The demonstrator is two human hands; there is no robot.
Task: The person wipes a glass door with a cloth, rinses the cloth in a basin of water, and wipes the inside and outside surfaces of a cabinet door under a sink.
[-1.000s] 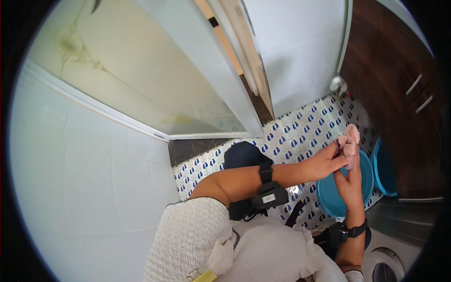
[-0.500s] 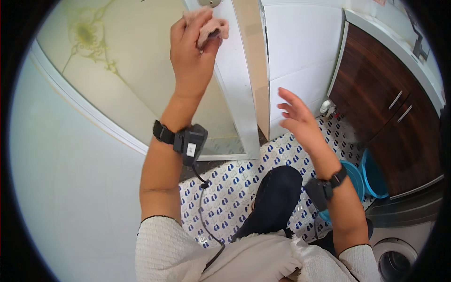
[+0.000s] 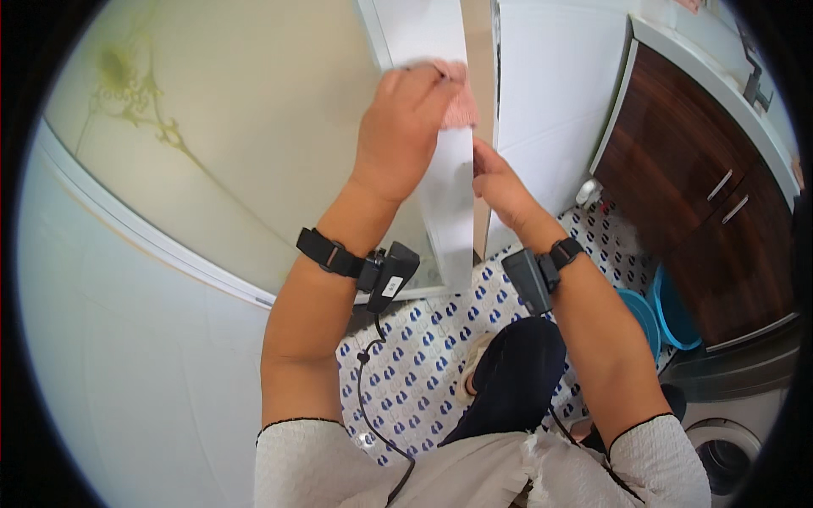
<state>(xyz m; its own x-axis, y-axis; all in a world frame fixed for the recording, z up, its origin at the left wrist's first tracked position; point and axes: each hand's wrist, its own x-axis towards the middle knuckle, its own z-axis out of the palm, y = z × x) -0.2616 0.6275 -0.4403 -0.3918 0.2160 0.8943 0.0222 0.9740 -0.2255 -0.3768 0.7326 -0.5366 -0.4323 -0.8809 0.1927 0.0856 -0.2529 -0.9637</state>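
My left hand (image 3: pixel 405 127) is closed on a pink cloth (image 3: pixel 460 106) and presses it to the white frame (image 3: pixel 455 182) of a door, at the frame's free edge. The door's frosted panel (image 3: pixel 271 110), with a yellow-green flower pattern, spreads to the left. Lower down, my right hand (image 3: pixel 508 193) is at the same edge, fingers curled round it and their tips hidden behind the frame. Both wrists wear black strapped devices; a cable hangs from the left one.
A dark wood cabinet (image 3: pixel 677 144) with a pale countertop stands at the right. Blue basins (image 3: pixel 673 317) are beneath it, near a washing machine (image 3: pixel 728 449). White wall panels (image 3: pixel 550 93) lie beyond the door. The floor (image 3: pixel 406 364) has a blue footprint pattern.
My left hand has moved right and down with the cloth, from near the door's round metal fitting to its edge. My right hand has moved left from free air onto the edge.
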